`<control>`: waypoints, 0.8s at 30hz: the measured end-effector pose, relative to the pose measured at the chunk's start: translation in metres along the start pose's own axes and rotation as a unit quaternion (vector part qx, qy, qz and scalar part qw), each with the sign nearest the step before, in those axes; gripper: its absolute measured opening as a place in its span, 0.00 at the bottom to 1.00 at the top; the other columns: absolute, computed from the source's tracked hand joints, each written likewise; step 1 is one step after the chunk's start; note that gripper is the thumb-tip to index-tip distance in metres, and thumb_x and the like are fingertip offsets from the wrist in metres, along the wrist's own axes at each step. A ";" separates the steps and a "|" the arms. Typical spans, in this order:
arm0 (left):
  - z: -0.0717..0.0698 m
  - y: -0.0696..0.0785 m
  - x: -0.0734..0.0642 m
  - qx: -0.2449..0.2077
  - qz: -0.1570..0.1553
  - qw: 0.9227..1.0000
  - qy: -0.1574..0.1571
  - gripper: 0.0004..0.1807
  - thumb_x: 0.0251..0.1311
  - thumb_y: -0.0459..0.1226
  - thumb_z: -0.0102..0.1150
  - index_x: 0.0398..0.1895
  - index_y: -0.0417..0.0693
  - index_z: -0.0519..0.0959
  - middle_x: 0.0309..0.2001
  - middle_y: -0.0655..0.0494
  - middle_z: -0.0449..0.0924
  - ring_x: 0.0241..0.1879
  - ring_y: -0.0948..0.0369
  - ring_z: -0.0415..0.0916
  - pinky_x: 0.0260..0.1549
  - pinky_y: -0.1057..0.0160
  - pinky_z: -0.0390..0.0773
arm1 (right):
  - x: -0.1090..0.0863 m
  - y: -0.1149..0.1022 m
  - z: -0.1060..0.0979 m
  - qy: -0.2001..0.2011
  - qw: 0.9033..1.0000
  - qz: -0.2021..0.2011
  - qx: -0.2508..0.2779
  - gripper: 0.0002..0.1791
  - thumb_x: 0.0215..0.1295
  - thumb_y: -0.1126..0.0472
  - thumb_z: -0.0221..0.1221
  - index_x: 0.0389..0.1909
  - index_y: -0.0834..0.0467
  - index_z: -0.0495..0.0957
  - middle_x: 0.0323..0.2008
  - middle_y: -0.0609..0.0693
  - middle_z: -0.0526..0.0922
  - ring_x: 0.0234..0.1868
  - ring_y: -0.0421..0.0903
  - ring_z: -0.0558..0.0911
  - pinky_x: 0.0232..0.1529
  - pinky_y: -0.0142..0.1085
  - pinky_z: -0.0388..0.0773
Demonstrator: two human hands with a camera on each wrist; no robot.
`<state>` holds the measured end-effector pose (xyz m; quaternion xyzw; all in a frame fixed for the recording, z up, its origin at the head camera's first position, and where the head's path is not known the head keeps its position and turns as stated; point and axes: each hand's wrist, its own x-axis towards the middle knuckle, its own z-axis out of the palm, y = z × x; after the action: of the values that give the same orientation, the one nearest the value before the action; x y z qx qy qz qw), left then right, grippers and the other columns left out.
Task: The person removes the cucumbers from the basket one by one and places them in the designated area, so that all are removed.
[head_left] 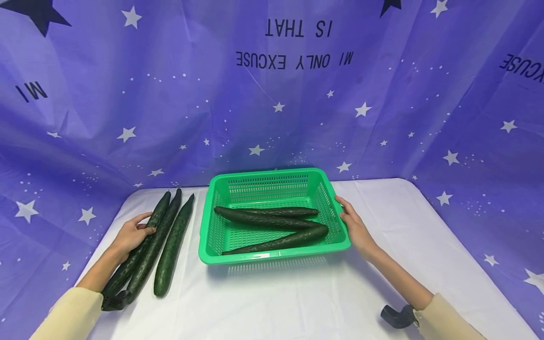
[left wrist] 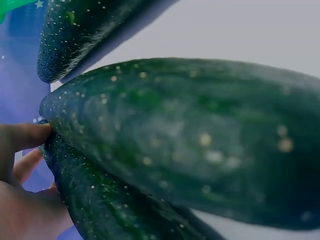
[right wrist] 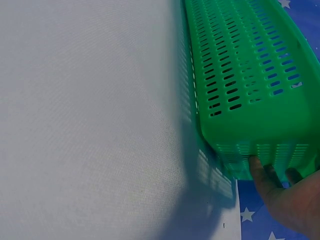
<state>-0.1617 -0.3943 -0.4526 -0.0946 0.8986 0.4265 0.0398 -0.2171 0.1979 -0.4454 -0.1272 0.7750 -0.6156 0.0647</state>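
From where I sit, everything turns on the left hand [head_left: 132, 236] and the leftmost cucumber [head_left: 158, 212], which lies on the white-covered table [head_left: 382, 293] right under its fingers. My left thumb sits in the seam beside the middle cucumber [head_left: 154, 246], the other fingers round the outer flank, so I read the grip as clamped across the leftmost one. Its long axis slants away from me, far tip leaning toward the green basket [head_left: 205, 222], which stands off to my right. The middle cucumber touches it along that side, and the right-hand cucumber [head_left: 174, 246] lies just beyond, so both neighbours stand between my grip and the basket. My right hand [head_left: 357, 231] is at the basket's far end, well apart, fingertips against its outside; I can't tell whether they hook the rim.
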 end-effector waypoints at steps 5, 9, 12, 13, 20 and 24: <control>0.000 -0.002 0.002 0.009 0.000 1.000 0.004 0.33 0.69 0.31 0.50 0.73 0.25 0.53 0.58 0.20 0.70 0.56 0.32 0.70 0.49 0.42 0.74 | 0.000 -0.001 0.000 0.000 1.000 0.001 -0.007 0.29 0.81 0.62 0.33 0.80 0.57 0.47 0.74 0.65 0.53 0.61 0.60 0.67 0.52 0.30 0.70; -0.003 0.002 0.003 0.011 0.009 1.000 0.014 0.32 0.69 0.31 0.51 0.72 0.24 0.55 0.60 0.18 0.65 0.58 0.30 0.67 0.52 0.39 0.71 | 0.000 -0.001 0.000 0.000 1.000 0.000 -0.008 0.29 0.81 0.61 0.33 0.80 0.57 0.47 0.75 0.65 0.52 0.62 0.60 0.66 0.53 0.30 0.69; -0.005 0.010 0.003 0.008 0.024 0.999 0.031 0.31 0.70 0.32 0.50 0.71 0.24 0.57 0.61 0.17 0.61 0.60 0.28 0.64 0.55 0.36 0.67 | -0.001 -0.001 0.000 0.001 1.000 0.000 -0.004 0.29 0.81 0.61 0.33 0.80 0.56 0.47 0.75 0.65 0.52 0.61 0.60 0.67 0.52 0.30 0.70; -0.006 0.014 0.003 0.008 0.030 0.999 0.038 0.30 0.70 0.31 0.50 0.71 0.24 0.57 0.61 0.17 0.61 0.60 0.28 0.64 0.55 0.36 0.67 | -0.001 -0.001 0.000 0.001 1.000 -0.001 -0.004 0.29 0.81 0.61 0.33 0.80 0.56 0.47 0.75 0.65 0.52 0.61 0.60 0.67 0.52 0.30 0.71; -0.006 0.051 0.005 0.000 0.102 0.991 0.083 0.28 0.71 0.32 0.51 0.70 0.26 0.61 0.63 0.24 0.64 0.62 0.31 0.61 0.55 0.36 0.66 | -0.001 -0.001 0.000 0.000 1.000 -0.004 -0.002 0.29 0.81 0.62 0.33 0.80 0.56 0.47 0.74 0.65 0.53 0.59 0.59 0.69 0.50 0.30 0.73; 0.001 0.084 0.000 -0.002 0.152 0.985 0.081 0.27 0.73 0.34 0.53 0.70 0.30 0.64 0.63 0.29 0.68 0.63 0.35 0.63 0.56 0.37 0.66 | 0.000 -0.001 0.000 0.000 1.000 -0.005 -0.002 0.29 0.81 0.62 0.33 0.80 0.56 0.47 0.74 0.65 0.53 0.58 0.59 0.70 0.49 0.31 0.74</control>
<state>-0.1785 -0.3417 -0.3893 0.0087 0.9021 0.4201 -0.0987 -0.2167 0.1975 -0.4446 -0.1310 0.7759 -0.6140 0.0618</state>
